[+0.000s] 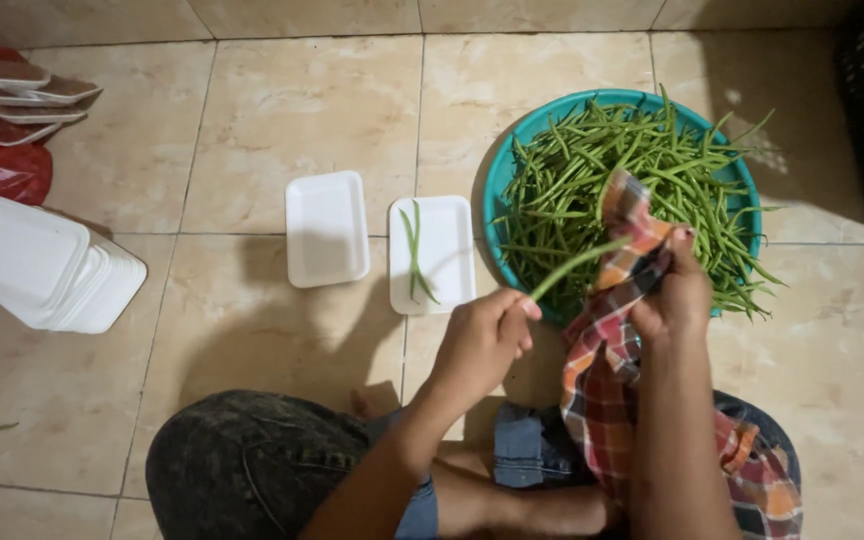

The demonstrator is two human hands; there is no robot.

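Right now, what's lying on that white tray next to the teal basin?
On the white tray lie two or three long green beans, side by side along its left half. The rest of its top shows bare. Whatever is beneath the tray on the tiled floor is covered.

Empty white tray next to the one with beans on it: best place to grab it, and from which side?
Take the empty foam tray by a long edge, probably its left one, coming from above. It lies flat on the tile floor, rim up, and that side is bare; the tray with beans crowds the right edge.
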